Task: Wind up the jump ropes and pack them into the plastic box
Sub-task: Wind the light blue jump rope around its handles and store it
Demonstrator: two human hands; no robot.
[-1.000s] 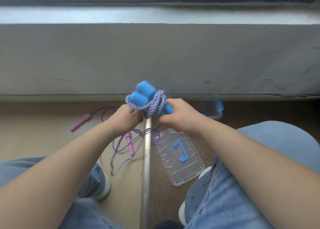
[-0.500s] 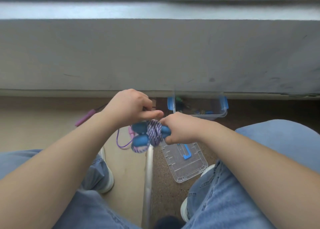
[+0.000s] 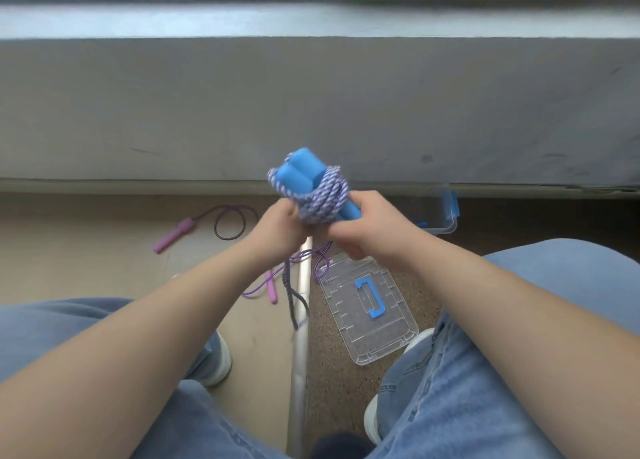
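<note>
A jump rope with two blue foam handles and a purple-white braided cord wound around them is held up in front of me. My right hand grips the lower end of the handles. My left hand holds the cord at the bundle's left, and a loose cord end hangs below it. A second rope with pink handles and thin purple cord lies loose on the floor. The clear plastic box with blue clips stands beyond my right hand, mostly hidden.
The box's clear lid with a blue handle lies flat on the dark floor between my knees. A metal floor strip runs toward me. A grey wall base rises just behind everything. My jeans-clad legs and white shoes flank the lid.
The bundle went down and tipped toward me half a second ago, then came back up with the handles pointing up and away. Both hands kept hold of it.
</note>
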